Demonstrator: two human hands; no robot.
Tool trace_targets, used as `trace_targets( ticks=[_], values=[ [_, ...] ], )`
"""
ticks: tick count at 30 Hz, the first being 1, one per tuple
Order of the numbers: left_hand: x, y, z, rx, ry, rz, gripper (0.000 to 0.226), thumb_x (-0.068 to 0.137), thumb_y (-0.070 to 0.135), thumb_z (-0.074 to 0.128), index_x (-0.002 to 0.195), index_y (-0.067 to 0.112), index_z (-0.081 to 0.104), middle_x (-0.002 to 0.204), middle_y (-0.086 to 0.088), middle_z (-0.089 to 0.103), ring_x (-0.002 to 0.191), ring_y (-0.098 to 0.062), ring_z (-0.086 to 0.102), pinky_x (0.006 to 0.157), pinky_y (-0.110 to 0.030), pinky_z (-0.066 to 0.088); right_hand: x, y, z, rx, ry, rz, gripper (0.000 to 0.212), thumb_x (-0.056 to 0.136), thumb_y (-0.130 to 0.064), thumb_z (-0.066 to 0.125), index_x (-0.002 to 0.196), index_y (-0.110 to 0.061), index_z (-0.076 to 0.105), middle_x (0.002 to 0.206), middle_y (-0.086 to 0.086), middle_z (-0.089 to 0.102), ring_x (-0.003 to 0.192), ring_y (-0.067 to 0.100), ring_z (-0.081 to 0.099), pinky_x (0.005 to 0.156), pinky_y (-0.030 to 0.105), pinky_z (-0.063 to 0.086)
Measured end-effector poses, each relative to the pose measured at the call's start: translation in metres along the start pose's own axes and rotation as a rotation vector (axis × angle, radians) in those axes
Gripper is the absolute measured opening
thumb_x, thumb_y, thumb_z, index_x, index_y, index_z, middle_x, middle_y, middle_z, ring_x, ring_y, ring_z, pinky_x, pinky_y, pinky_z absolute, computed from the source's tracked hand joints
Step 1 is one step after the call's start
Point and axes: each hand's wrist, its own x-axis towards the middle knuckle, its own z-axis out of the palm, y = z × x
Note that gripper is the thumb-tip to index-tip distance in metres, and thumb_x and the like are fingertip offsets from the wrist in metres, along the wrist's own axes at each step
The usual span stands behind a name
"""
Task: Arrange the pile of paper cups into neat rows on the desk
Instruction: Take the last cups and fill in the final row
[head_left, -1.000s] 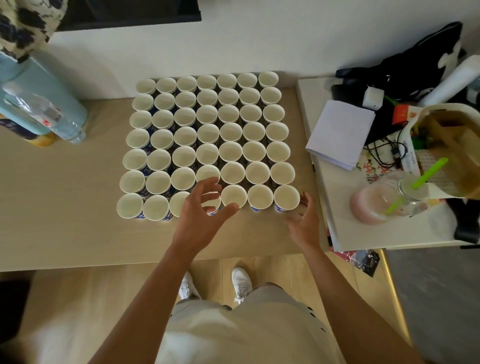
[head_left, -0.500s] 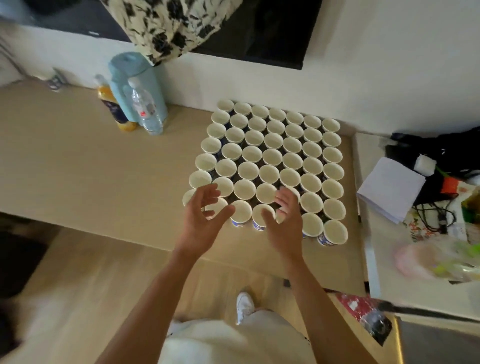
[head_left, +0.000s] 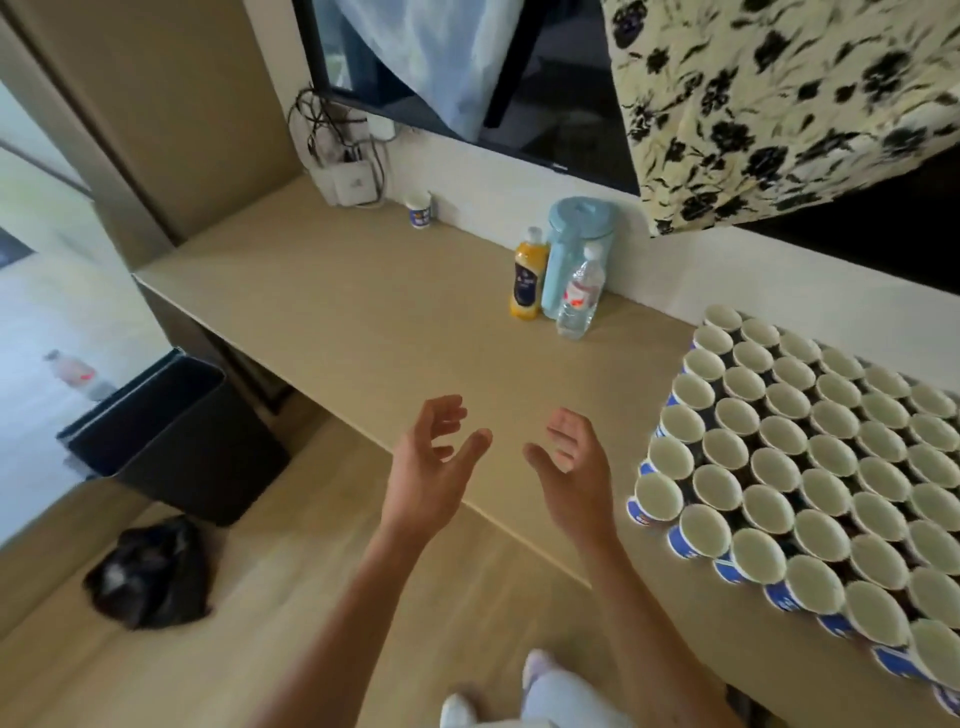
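Since half a second ago our view swings left, and both hands are off the paper cups (head_left: 810, 467), which stand in tight rows on the surface (head_left: 363, 322) at right. Our left hand (head_left: 431, 467) and right hand (head_left: 571, 467) hover apart above its front edge, fingers (head_left: 441, 408) loosely spread, holding nothing. The frame cuts off the block's right and near rows.

Long light-wood table (head_left: 363, 322) running along the wall. Right end is packed with paper cups (head_left: 810, 467), all upright, blue sides, rims pretty much touching, lined up in tidy rows. Back by the wall there's an orange bottle (head_left: 529, 275), a pale blue jug (head_left: 576, 244) and a clear water bottle (head_left: 579, 296) huddled together. Further left, a lone cup (head_left: 420, 209), then a white box (head_left: 353, 182) with cables in the corner.
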Motion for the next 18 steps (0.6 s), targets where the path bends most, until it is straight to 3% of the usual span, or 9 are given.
trace_targets(
  ticks=[13,16,18],
  values=[
    [0.199,-0.042,-0.07,0.03,0.001,-0.058,0.037,0.09,0.035,0.075,0.124,0.032,0.059,0.118,0.014,0.067,0.113,0.0,0.062,0.091,-0.032,0.056,0.173,0.005,0.153,0.035,-0.032,0.104,0.049,0.086,-0.01,0.077,0.128,-0.022,0.054,0.127,0.001,0.064,0.114,0.013,0.064,0.103,0.043,0.051],
    [0.252,-0.04,-0.087,0.042,0.008,-0.047,0.044,0.083,0.045,0.072,0.124,0.033,0.059,0.117,0.015,0.067,0.112,0.001,0.062,0.089,-0.028,0.055,0.221,-0.009,0.19,0.056,-0.021,0.121,0.056,0.085,-0.011,0.078,0.134,-0.02,0.051,0.128,0.001,0.063,0.115,0.014,0.064,0.103,0.041,0.052],
    [0.287,-0.041,-0.096,0.036,0.008,-0.06,0.042,0.087,0.041,0.075,0.124,0.031,0.059,0.117,0.015,0.067,0.113,-0.001,0.063,0.087,-0.025,0.055,0.252,-0.019,0.214,0.062,-0.014,0.135,0.058,0.085,-0.012,0.078,0.135,-0.02,0.05,0.126,0.0,0.063,0.114,0.013,0.064,0.102,0.038,0.052]
  ],
)
